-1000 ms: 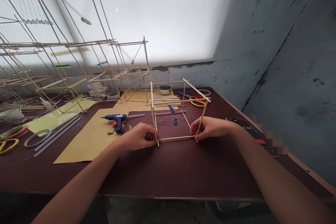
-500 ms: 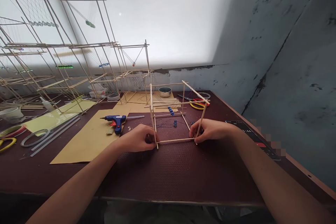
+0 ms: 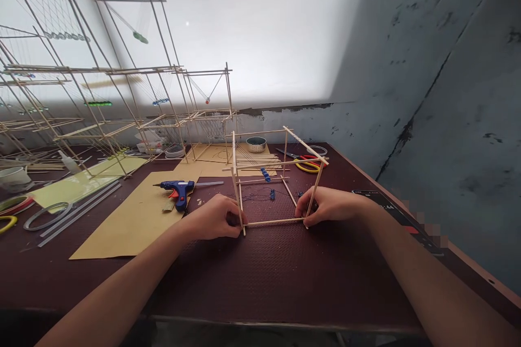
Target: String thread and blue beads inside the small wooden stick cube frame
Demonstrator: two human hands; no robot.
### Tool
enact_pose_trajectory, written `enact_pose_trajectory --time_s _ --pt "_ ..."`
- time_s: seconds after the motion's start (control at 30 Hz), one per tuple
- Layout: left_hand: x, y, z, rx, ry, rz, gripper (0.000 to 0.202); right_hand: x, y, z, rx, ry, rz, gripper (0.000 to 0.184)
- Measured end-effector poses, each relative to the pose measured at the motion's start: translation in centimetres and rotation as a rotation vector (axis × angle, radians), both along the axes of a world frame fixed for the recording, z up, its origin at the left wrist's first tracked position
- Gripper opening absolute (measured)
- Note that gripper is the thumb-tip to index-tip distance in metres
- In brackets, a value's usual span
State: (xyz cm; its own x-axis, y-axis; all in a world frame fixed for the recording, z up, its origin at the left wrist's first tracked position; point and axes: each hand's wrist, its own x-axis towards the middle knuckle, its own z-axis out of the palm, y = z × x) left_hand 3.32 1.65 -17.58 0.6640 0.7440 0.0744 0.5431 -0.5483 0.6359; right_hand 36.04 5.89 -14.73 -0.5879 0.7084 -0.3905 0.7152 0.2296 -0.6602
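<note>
A box-shaped frame of thin wooden sticks (image 3: 273, 222) stands on the dark red table in front of me. My left hand (image 3: 220, 218) is closed on its near left bottom corner, thumb and fingers pinching the stick. At the near right bottom corner, my right hand (image 3: 329, 206) pinches the frame the same way. Blue beads (image 3: 265, 174) hang on threads from the frame's top sticks. Below them, a small dark blue bead cluster (image 3: 272, 194) lies on the table, with thin dark thread around it. Fingertips are partly hidden behind the sticks.
Left of the frame, a blue glue gun (image 3: 179, 191) lies on brown paper (image 3: 122, 227). Behind are scissors (image 3: 307, 165), a metal tin (image 3: 256, 145) and loose sticks. A phone (image 3: 396, 219) lies at right. Tall stick structures (image 3: 109, 70) with hanging beads fill the back left.
Both hands keep their hold on the stick frame's near corners. The view has shifted slightly; the frame stands nearly as before.
</note>
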Motion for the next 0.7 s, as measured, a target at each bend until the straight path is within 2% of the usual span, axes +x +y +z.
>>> enact_pose_trajectory --time_s 0.2,0.33,0.4,0.53,0.6,0.7 --pt "0.0 -0.2 0.2 -0.010 -0.002 0.011 0.022 -0.1 -0.1 0.0 -0.017 0.001 -0.028 0.032" --pt "0.0 -0.2 0.2 0.008 0.013 -0.004 0.021 0.7 -0.1 1.0 -0.026 0.040 0.034 0.032" --pt "-0.1 -0.2 0.2 0.009 0.008 -0.014 0.022 1.3 0.1 1.5 0.071 0.066 0.007 0.028" --pt "0.0 -0.3 0.1 0.008 0.003 -0.024 0.023 1.7 1.0 1.1 0.400 0.008 -0.244 0.025" --pt "0.0 -0.3 0.2 0.017 0.008 -0.020 0.022 1.3 1.4 0.2 0.465 -0.030 -0.308 0.030" --pt "0.1 -0.3 0.4 0.021 0.011 -0.018 0.021 0.3 1.9 -1.5 0.482 -0.036 -0.319 0.035"
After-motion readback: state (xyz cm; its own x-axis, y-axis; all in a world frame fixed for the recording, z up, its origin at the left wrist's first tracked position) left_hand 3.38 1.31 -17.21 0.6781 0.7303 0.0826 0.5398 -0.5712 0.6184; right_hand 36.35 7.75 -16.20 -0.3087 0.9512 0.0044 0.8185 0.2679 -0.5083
